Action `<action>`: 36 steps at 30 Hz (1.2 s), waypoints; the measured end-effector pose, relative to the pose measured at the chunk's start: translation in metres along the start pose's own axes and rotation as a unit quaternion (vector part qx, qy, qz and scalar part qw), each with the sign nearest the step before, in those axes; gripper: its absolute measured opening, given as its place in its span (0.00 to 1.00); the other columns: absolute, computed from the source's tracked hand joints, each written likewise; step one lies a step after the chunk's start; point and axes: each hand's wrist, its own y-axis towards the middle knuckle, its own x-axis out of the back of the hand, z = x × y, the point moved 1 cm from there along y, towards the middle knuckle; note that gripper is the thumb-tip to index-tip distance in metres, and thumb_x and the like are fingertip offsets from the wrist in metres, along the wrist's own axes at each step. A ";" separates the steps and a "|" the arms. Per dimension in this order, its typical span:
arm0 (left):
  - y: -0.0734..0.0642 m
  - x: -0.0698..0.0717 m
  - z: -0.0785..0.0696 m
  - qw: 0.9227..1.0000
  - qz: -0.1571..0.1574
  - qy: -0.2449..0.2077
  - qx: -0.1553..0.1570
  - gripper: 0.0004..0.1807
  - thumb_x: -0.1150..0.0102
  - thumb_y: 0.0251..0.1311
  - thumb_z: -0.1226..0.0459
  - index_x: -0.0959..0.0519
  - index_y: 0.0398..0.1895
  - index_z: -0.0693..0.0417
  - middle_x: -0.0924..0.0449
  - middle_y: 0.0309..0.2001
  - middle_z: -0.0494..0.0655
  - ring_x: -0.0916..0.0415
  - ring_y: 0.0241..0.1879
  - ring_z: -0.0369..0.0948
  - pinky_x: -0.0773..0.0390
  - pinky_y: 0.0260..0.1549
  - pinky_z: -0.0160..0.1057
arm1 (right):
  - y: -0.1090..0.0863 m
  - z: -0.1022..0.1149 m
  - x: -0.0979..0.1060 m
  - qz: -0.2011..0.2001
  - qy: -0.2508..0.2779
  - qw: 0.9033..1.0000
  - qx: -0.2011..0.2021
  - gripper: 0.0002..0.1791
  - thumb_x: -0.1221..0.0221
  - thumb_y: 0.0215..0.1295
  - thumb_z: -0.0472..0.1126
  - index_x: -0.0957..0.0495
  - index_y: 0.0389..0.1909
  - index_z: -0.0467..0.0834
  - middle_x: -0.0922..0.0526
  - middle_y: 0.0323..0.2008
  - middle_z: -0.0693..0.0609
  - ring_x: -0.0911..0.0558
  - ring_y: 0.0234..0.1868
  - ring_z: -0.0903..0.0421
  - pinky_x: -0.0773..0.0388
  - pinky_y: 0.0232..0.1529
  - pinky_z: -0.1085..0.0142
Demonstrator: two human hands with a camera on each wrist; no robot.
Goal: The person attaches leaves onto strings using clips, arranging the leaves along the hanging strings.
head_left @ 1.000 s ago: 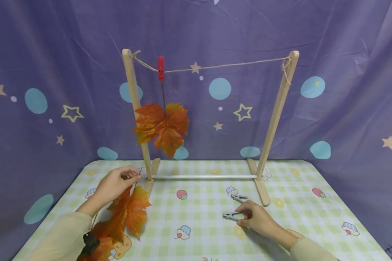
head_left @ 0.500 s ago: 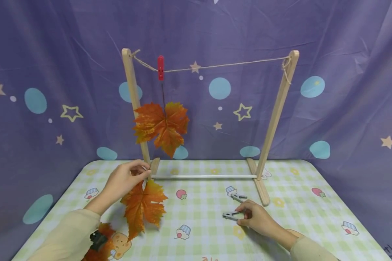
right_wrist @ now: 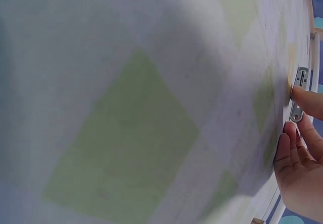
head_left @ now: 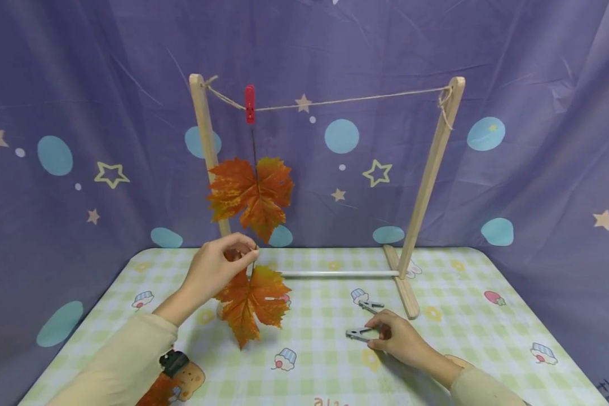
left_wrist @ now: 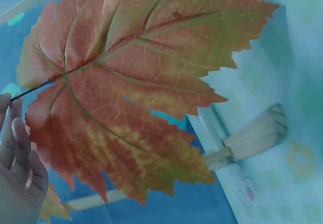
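Observation:
My left hand (head_left: 220, 262) pinches an orange-yellow artificial maple leaf (head_left: 254, 301) by its thin dark stem, and the blade hangs below the fingers over the table. Seen from the left wrist, the leaf (left_wrist: 121, 82) spreads wide, its stem at the fingertips (left_wrist: 11, 99). My right hand (head_left: 403, 341) pinches a grey clothespin (head_left: 357, 335) low at the tabletop. The right wrist view shows the thumb on that clothespin (right_wrist: 302, 76). Just behind lies a second grey clothespin (head_left: 371, 307). Another maple leaf (head_left: 256, 194) hangs from a red clothespin (head_left: 250, 104) on the twine.
A wooden stand with a left post (head_left: 201, 113) and a right post (head_left: 431, 175) carries the twine (head_left: 355, 100). A white rod (head_left: 340, 274) joins the posts low down. Part of another orange leaf (head_left: 157, 392) shows beside the left sleeve. A purple curtain (head_left: 304, 45) hangs behind.
My left hand has moved right and upward with the maple leaf, which now hangs below the clipped leaf, away from the one on the table. The right hand stays at the clothespin.

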 end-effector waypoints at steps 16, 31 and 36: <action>0.040 -0.019 -0.048 0.996 -0.041 -0.022 -0.075 0.06 0.33 0.63 0.57 0.18 0.39 0.46 0.17 0.32 0.35 0.30 0.22 0.35 0.30 0.23 0.38 | 0.002 0.002 0.000 -0.012 -0.011 1.000 -0.002 0.18 0.28 0.54 0.35 0.19 0.45 0.38 0.25 0.37 0.51 0.28 0.30 0.62 0.27 0.28 0.70; 0.068 -0.049 -0.081 0.996 -0.036 -0.024 -0.080 0.08 0.36 0.65 0.53 0.18 0.42 0.43 0.18 0.33 0.33 0.33 0.19 0.36 0.34 0.18 0.39 | 0.004 0.000 -0.004 -0.024 -0.027 0.999 -0.001 0.16 0.28 0.53 0.34 0.18 0.43 0.39 0.25 0.36 0.52 0.28 0.29 0.61 0.27 0.28 0.70; 0.075 -0.059 -0.086 0.994 -0.062 -0.042 -0.078 0.08 0.37 0.65 0.52 0.17 0.42 0.43 0.19 0.31 0.33 0.34 0.20 0.36 0.34 0.18 0.39 | 0.003 0.001 -0.004 -0.030 -0.030 0.999 -0.003 0.16 0.28 0.52 0.34 0.18 0.42 0.39 0.25 0.35 0.52 0.28 0.29 0.61 0.28 0.28 0.69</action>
